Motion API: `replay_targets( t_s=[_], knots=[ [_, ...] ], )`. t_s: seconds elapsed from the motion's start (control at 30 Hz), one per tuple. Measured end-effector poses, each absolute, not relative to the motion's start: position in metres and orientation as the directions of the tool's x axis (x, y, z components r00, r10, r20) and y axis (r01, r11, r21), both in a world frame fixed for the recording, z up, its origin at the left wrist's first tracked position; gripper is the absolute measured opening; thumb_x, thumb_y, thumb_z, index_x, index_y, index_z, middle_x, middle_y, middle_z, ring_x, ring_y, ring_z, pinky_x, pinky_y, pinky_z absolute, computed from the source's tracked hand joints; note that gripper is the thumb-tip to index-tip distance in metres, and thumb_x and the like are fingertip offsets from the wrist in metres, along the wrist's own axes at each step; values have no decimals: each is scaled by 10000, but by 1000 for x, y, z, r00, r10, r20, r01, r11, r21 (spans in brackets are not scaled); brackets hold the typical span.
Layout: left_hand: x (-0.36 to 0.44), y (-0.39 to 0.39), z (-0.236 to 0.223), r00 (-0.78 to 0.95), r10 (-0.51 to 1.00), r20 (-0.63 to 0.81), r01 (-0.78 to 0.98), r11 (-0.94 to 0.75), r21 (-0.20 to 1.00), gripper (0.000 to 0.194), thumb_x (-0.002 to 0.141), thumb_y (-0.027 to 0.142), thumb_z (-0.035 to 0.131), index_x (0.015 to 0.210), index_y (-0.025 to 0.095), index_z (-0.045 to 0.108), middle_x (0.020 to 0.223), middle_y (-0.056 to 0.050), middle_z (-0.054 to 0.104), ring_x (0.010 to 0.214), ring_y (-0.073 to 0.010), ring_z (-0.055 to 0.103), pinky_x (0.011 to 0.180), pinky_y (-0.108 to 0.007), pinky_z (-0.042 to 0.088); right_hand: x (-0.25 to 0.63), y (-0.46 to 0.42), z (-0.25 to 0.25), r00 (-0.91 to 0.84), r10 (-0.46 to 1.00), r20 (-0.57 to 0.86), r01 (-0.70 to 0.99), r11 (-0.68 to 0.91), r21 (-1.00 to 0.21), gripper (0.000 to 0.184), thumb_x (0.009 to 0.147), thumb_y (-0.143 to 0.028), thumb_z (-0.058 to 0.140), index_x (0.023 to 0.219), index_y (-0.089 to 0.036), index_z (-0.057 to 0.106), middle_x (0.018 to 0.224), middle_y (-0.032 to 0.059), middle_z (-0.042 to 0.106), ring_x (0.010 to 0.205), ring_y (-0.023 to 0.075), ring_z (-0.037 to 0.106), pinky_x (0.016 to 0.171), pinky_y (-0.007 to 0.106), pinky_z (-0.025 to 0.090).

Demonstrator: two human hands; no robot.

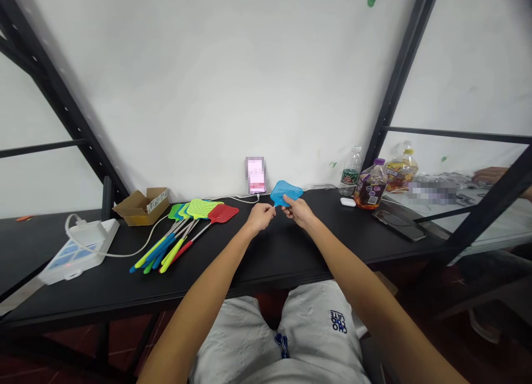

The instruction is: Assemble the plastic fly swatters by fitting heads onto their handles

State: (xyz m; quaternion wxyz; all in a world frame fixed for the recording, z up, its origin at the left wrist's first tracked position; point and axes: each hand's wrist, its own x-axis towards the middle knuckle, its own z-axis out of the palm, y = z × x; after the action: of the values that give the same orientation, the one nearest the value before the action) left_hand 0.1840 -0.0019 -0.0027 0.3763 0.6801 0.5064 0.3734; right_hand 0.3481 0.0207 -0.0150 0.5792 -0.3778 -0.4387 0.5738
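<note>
Above the black table's middle, my right hand (299,211) grips a blue fly swatter head (286,191), thumb on its face and fingers beneath. My left hand (261,216) is closed at the narrow neck end of that head, fingertips pinched together. Whether a rod or handle is inside the left fist cannot be made out. Off to the left lies a fanned pile of fly swatters (168,248) with green, blue, yellow and red heads and coloured grips. The red swatter head (224,213) lies nearest to my left hand.
A phone (256,175) with a charging cable leans on the wall. At left are an open cardboard box (143,206) and a white power strip (81,251). Bottles (371,184), a white earphone case (348,202) and a dark phone (399,225) occupy the right. Another person's hand (490,175) shows beyond the frame.
</note>
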Motion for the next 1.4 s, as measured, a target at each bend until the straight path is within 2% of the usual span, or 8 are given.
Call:
replay_targets(
  t_s=[0.13, 0.27, 0.47, 0.6, 0.77, 1.0, 1.17, 1.4],
  knots=[
    [176, -3, -1, 279, 958, -65, 176, 16, 984, 193, 869, 286, 530, 724, 159, 516, 528, 75, 374, 327, -8, 195, 382, -197, 110, 366, 28, -15, 188, 980, 62, -327, 122, -937, 307, 802, -380, 695, 694, -173, 496, 546, -22, 542, 406, 56, 413, 365, 176, 262],
    [171, 0, -5, 250, 958, -139, 175, 97, 980, 172, 854, 257, 566, 726, 153, 518, 524, 77, 368, 330, -7, 210, 373, -195, 115, 384, 35, -21, 275, 953, 124, 222, 63, -973, 328, 750, -360, 716, 586, -179, 498, 481, -9, 513, 408, 88, 440, 397, 214, 315],
    [174, 1, -12, 235, 964, -128, 331, 44, 942, 106, 837, 195, 567, 748, 155, 526, 549, 66, 424, 353, -26, 278, 394, -208, 179, 385, 28, -22, 329, 919, 216, 760, -122, -638, 291, 720, -426, 713, 796, -163, 613, 845, 110, 657, 779, 244, 644, 626, 298, 459],
    [173, 2, -17, 273, 959, 79, 556, -224, 801, 109, 827, 231, 573, 745, 161, 582, 584, 29, 516, 434, -74, 421, 469, -228, 310, 382, 23, -19, 458, 800, 388, 790, -167, -590, 436, 759, -388, 668, 1107, -141, 578, 1168, 189, 587, 991, 286, 621, 762, 341, 474],
    [172, -2, -18, 408, 829, 384, 701, -553, 449, 136, 806, 248, 579, 716, 168, 643, 604, -8, 579, 579, -122, 501, 569, -244, 331, 368, 23, -22, 21, 906, 422, 673, 299, -676, 426, 928, -522, 405, 781, -182, 617, 724, 57, 644, 683, 171, 608, 646, 260, 439],
    [176, -11, -12, 411, 769, 489, 632, -627, 455, 200, 809, 277, 564, 644, 171, 596, 569, 22, 555, 545, -101, 455, 565, -240, 317, 342, 24, -36, -392, 868, 305, 378, 454, -807, 468, 915, -567, 393, 654, -193, 498, 464, -42, 455, 395, 97, 431, 447, 218, 320],
    [177, -11, -10, 421, 787, 450, 643, -609, 464, 219, 839, 337, 574, 696, 178, 620, 590, 14, 580, 565, -111, 485, 580, -240, 342, 344, 27, -34, -301, 913, 276, 401, 383, -832, 458, 892, -561, 435, 603, -206, 437, 436, -44, 415, 400, 104, 404, 435, 224, 290],
    [172, -10, -10, 386, 846, 369, 783, -512, 354, 263, 897, 408, 529, 846, 199, 680, 794, -56, 674, 765, -187, 602, 661, -258, 384, 367, 24, -13, 297, 821, 488, 627, 218, -748, 505, 936, -542, 367, 573, -201, 452, 537, 37, 537, 593, 164, 522, 528, 247, 344]
  ],
)
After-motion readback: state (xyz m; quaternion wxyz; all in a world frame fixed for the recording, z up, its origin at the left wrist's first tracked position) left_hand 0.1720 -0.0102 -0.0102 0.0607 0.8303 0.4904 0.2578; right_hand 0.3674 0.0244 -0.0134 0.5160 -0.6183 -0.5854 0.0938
